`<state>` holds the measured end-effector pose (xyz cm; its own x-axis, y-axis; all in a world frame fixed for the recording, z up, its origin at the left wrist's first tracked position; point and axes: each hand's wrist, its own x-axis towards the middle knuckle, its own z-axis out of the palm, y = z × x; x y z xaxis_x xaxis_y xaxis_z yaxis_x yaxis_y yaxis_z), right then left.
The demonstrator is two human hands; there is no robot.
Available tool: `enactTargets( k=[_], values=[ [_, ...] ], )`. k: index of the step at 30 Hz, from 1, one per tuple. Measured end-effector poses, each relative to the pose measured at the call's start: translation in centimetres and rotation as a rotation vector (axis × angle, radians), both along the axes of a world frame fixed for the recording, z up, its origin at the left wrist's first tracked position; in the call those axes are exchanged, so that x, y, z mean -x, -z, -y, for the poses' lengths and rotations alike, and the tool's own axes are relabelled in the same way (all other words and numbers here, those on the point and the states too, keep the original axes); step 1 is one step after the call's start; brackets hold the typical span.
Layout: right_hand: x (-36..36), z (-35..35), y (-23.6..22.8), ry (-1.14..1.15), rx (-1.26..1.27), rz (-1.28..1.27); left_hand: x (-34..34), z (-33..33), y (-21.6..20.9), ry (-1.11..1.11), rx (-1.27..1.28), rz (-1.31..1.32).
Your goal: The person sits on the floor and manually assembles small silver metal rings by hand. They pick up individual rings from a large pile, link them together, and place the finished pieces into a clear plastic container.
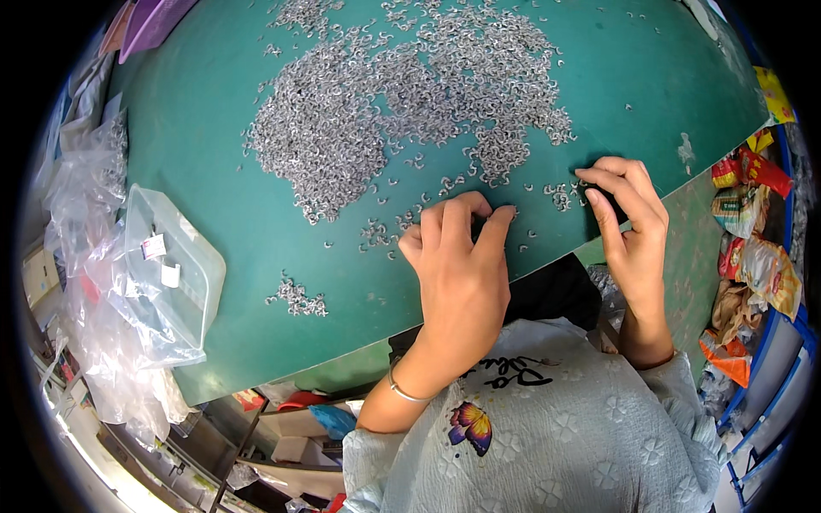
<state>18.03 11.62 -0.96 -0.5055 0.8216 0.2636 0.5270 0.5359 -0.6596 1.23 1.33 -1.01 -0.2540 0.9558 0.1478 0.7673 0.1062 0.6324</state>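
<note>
Small silver-grey curved metal pieces (321, 128) lie heaped across the green tabletop (197, 162). My left hand (462, 265) rests over loose pieces near the table's front edge, its fingers curled down. The fingertips are partly hidden, and whatever they pinch is too small to make out. Off to the right, my right hand (633, 205) hovers beside a little cluster of the same pieces (560, 197). Its thumb and forefinger are apart, and I see nothing between them. Another small group of pieces (298, 297) sits at the front left.
A clear plastic tub (209, 265) stands at the table's left edge, with clear plastic bags (94, 299) around it. A purple bin (154, 26) is at the far left corner. Colourful packets (740, 205) lie beyond the right edge. Shelves (291, 427) stand below the front edge.
</note>
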Motion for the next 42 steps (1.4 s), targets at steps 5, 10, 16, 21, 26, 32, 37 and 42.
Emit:
enactTargets(
  k=[5,10,16,21,26,32,37,42],
  values=[
    [-0.3,-0.2,-0.4,-0.019,-0.002,0.043,-0.6,-0.5,0.1,0.005,-0.032,0.023],
    [-0.8,-0.5,0.3,-0.042,-0.05,0.057,-1.9,-1.3,0.7,0.109,-0.032,-0.087],
    [-1.1,-0.5,-0.3,-0.023,-0.022,-0.004,-2.1,-1.3,0.6,0.143,-0.07,-0.125],
    [-1.1,-0.5,0.0,-0.01,-0.019,-0.005,-3.1,-1.1,0.4,0.147,-0.001,-0.135],
    [-0.9,-0.5,0.0,-0.018,-0.014,-0.031,-2.3,-0.4,-0.1,0.138,-0.006,-0.075],
    [0.6,-0.7,0.1,-0.068,-0.096,0.07,-2.5,-0.7,0.0,0.105,-0.04,-0.081],
    [0.4,-0.9,0.4,-0.072,-0.131,0.062,-2.1,-0.7,-0.2,0.031,-0.057,-0.042],
    [0.5,-1.2,0.7,-0.013,-0.281,0.004,-2.2,-1.3,0.0,0.003,-0.086,0.002]
  ],
)
